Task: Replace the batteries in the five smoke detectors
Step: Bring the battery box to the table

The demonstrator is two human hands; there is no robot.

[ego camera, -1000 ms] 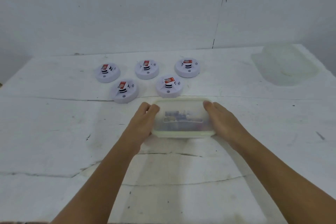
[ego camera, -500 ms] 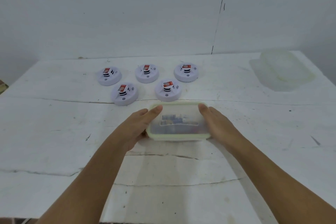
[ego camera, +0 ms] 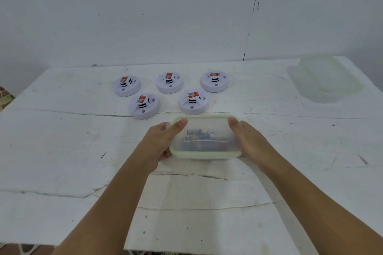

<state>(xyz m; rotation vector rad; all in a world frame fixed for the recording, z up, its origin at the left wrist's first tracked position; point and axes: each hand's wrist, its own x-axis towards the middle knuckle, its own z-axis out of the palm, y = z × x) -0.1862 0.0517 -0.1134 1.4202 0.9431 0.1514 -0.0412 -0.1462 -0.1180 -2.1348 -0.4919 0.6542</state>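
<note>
A lidded translucent container (ego camera: 204, 137) with a pale green rim sits on the white desk (ego camera: 62, 151), near the middle and toward the person. Blurred dark and blue items show through the lid; their nature cannot be confirmed.

The left hand (ego camera: 159, 143) holds the container's left end: thumb laid over the lid's far-left corner, fingers wrapped under the near-left edge. The grip there is closed round the container. The right hand (ego camera: 248, 141) lies against the container's right end, fingers extended along the side, one fingertip on the lid's far-right corner. Whether its other fingers curl under the container cannot be told.

Five white round smoke detectors stand just beyond the container in two rows. Back row: left detector (ego camera: 127, 85), middle detector (ego camera: 169, 82), right detector (ego camera: 214, 81). Front row: front-left detector (ego camera: 143, 105) and front-right detector (ego camera: 193, 101), the latter just beside the container's far edge. Each carries a red label on its raised centre.

A second translucent container (ego camera: 325, 77) sits at the far right of the desk, well apart from the rest.
</note>
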